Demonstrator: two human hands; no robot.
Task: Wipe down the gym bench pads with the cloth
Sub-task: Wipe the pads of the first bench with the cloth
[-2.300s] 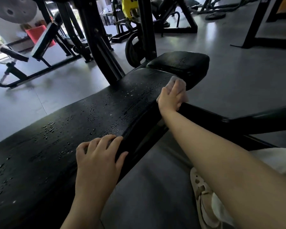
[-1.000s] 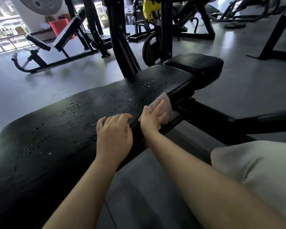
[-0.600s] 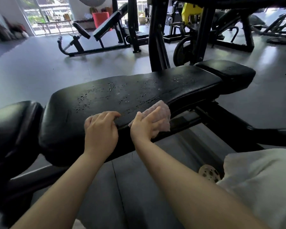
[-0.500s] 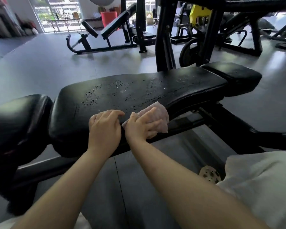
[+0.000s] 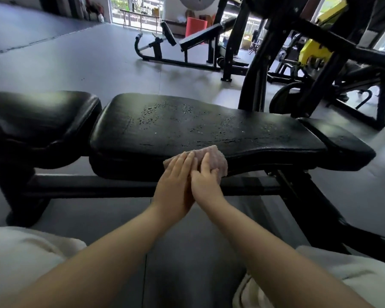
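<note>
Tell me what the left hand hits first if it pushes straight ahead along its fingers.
Likely the cloth: the left hand points at it, fingertips already touching, with the long pad's front edge behind.

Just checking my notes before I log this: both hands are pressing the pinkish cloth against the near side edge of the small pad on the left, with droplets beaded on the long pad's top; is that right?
Not quite: the head view shows the left hand and right hand pressing the pinkish cloth against the near side edge of the long pad, not the small pad on the left. The droplets are on the long pad's top, as you say.
</note>
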